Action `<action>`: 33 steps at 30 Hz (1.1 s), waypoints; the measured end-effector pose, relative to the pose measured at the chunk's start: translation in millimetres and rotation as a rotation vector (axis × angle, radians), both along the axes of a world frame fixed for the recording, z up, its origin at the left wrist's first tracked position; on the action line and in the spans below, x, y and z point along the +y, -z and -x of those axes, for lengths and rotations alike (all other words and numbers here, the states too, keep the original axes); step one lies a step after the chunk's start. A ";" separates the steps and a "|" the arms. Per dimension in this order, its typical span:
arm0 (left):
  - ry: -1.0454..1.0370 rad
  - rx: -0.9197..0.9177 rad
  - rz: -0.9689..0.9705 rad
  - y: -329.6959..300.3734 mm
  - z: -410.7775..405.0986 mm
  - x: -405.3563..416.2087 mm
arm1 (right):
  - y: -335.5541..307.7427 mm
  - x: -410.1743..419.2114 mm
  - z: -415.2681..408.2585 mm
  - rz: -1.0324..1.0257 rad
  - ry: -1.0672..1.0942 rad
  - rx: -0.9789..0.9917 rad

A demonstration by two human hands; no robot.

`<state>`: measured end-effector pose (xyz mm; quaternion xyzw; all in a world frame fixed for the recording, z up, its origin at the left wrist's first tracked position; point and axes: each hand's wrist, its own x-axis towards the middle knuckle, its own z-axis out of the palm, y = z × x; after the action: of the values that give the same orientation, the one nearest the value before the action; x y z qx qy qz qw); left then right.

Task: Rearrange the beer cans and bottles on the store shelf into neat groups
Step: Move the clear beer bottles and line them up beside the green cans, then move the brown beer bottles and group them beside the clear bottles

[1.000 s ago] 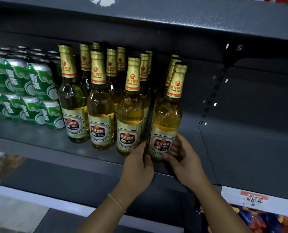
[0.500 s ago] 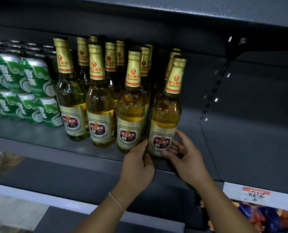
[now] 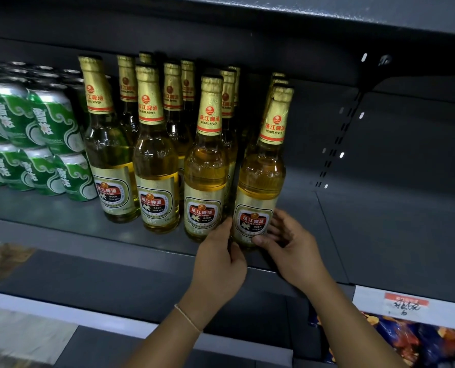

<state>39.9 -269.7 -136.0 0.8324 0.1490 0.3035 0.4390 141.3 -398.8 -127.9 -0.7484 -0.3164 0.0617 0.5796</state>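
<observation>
Several clear Pearl River beer bottles with gold foil necks stand in rows on the dark metal shelf (image 3: 61, 221). The front right bottle (image 3: 260, 176) stands upright at the shelf's front edge. My left hand (image 3: 221, 261) grips its base from the left, fingers curled behind it. My right hand (image 3: 290, 245) holds the base from the right, thumb on the label. The neighbouring front bottle (image 3: 205, 166) stands just left of my left hand. Green beer cans (image 3: 35, 139) are stacked two high at the far left.
The shelf's right half (image 3: 393, 221) holds nothing. An upper shelf (image 3: 327, 11) overhangs the bottle tops. A white price tag strip (image 3: 406, 306) sits at the lower right, with snack packets (image 3: 406, 343) beneath it.
Both hands stay on the front right bottle's base. My right thumb has shifted slightly on the label and the bottle stands a little straighter.
</observation>
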 end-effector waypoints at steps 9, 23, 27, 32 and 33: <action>0.000 0.021 -0.038 -1.2 1.8 -2.9 | -1.5 -1.7 1.6 0.005 -0.008 0.001; 0.153 -0.328 -0.277 -53.6 -5.9 -49.0 | -35.4 -40.4 -3.4 -0.108 0.131 -0.051; 0.250 -0.261 -0.224 -67.9 -38.6 -75.5 | -51.7 -77.1 -18.3 -0.136 0.237 -0.135; 0.318 -0.284 -0.235 -77.3 -88.4 -117.5 | -64.4 -132.9 -40.5 -0.163 0.356 -0.150; 0.334 -0.279 -0.217 -79.0 -99.0 -128.6 | -66.2 -146.4 -45.3 -0.170 0.380 -0.156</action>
<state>138.9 -398.3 -57.0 0.8377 -0.0863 0.3531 0.4075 186.6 -545.1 -61.8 -0.7456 -0.2176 -0.1333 0.6156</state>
